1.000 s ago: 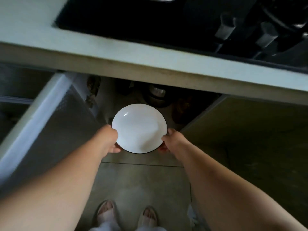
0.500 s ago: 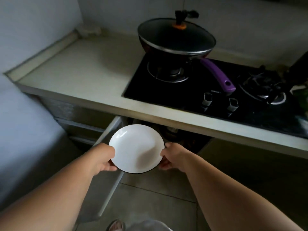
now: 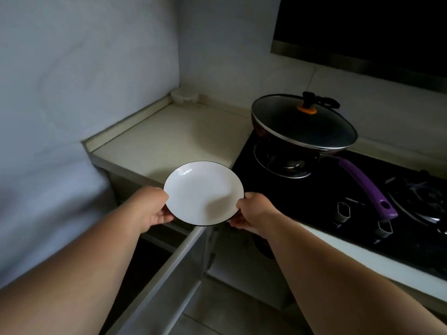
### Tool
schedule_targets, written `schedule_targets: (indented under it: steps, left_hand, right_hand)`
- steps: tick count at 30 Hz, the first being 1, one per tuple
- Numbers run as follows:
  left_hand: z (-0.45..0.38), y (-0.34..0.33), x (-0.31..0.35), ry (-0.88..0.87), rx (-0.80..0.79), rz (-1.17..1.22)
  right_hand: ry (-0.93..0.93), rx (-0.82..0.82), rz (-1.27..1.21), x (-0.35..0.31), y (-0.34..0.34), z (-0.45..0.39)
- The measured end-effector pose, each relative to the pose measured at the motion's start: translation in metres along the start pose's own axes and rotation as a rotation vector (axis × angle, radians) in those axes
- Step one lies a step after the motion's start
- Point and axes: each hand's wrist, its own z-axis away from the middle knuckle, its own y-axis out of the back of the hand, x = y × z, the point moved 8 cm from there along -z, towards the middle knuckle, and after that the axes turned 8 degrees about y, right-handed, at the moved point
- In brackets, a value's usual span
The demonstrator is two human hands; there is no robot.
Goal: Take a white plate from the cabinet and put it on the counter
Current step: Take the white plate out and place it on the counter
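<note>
white plate (image 3: 203,192) in two-hand grip — left hand (image 3: 150,209), right hand (image 3: 251,212), over counter (image 3: 169,139) edge

Both forearms bare, no sleeves visible; hands (image 3: 251,210) bare, nothing worn.

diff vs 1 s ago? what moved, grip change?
The plate went up, from low in front of the open cabinet to counter height over its front edge; not set down yet. The camera tilted up, so the pan and stove now show. Unchanged: left hand and right hand grip opposite rims; cabinet door open.
</note>
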Motion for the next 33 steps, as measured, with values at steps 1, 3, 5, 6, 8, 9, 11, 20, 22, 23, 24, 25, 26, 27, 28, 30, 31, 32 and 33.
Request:
schedule_targets:
  steps: [1, 3, 5, 6, 8, 9, 11, 20, 22, 23, 24, 25, 26, 27, 28, 30, 31, 32, 33]
  left_hand:
    - [-0.01, 0.0, 0.011, -0.004, -0.011, 0.013]
    - [-0.03, -0.002, 0.031, -0.009, -0.029, 0.02]
    - [-0.055, -0.002, 0.051, -0.012, -0.027, 0.014]
    - [-0.067, -0.003, 0.06, -0.016, -0.027, 0.007]
    - [-0.088, -0.004, 0.077, -0.038, -0.029, -0.009]
    - [-0.099, -0.005, 0.084, -0.049, -0.03, -0.015]
    - [-0.118, -0.006, 0.095, -0.068, -0.031, -0.026]
    - [-0.163, -0.003, 0.1, -0.037, 0.013, -0.066]
    - [-0.168, -0.002, 0.1, -0.039, 0.026, -0.064]
    - [-0.169, -0.001, 0.1, -0.041, 0.032, -0.06]
    - [-0.17, -0.001, 0.1, -0.042, 0.034, -0.057]
    - [-0.17, -0.001, 0.1, -0.042, 0.034, -0.052]
    - [-0.17, -0.002, 0.1, -0.042, 0.032, -0.046]
    - [-0.17, -0.002, 0.099, -0.04, 0.03, -0.039]
    - [-0.17, -0.002, 0.098, -0.039, 0.023, -0.029]
    - [-0.168, -0.001, 0.096, -0.046, -0.006, -0.007]
    - [-0.166, 0.0, 0.095, -0.054, -0.019, 0.003]
    - [-0.162, 0.002, 0.094, -0.062, -0.024, 0.008]
    - [-0.159, 0.004, 0.092, -0.069, -0.016, 0.007]
  right_hand:
    - [-0.007, 0.023, -0.01, -0.007, -0.002, -0.012]
    - [0.006, 0.055, 0.035, -0.02, -0.004, -0.037]
    - [0.013, 0.091, 0.053, -0.031, -0.007, -0.067]
    - [0.002, 0.106, 0.037, -0.034, -0.009, -0.082]
    - [-0.033, 0.128, -0.005, -0.037, -0.012, -0.106]
    - [-0.05, 0.136, -0.016, -0.038, -0.014, -0.119]
    - [-0.064, 0.151, -0.032, -0.039, -0.017, -0.138]
    - [-0.068, 0.13, -0.001, -0.037, -0.037, -0.167]
    - [-0.073, 0.131, -0.011, -0.035, -0.04, -0.17]
    - [-0.075, 0.134, -0.016, -0.034, -0.041, -0.171]
    - [-0.078, 0.137, -0.02, -0.034, -0.041, -0.171]
    - [-0.081, 0.137, -0.024, -0.035, -0.042, -0.171]
    - [-0.086, 0.134, -0.03, -0.035, -0.042, -0.171]
    - [-0.096, 0.128, -0.037, -0.034, -0.042, -0.171]
    - [-0.108, 0.12, -0.043, -0.034, -0.043, -0.17]
    - [-0.13, 0.1, -0.042, -0.035, -0.044, -0.164]
    - [-0.136, 0.097, -0.056, -0.034, -0.043, -0.159]
    - [-0.135, 0.103, -0.083, -0.034, -0.042, -0.153]
    - [-0.13, 0.111, -0.111, -0.033, -0.04, -0.144]
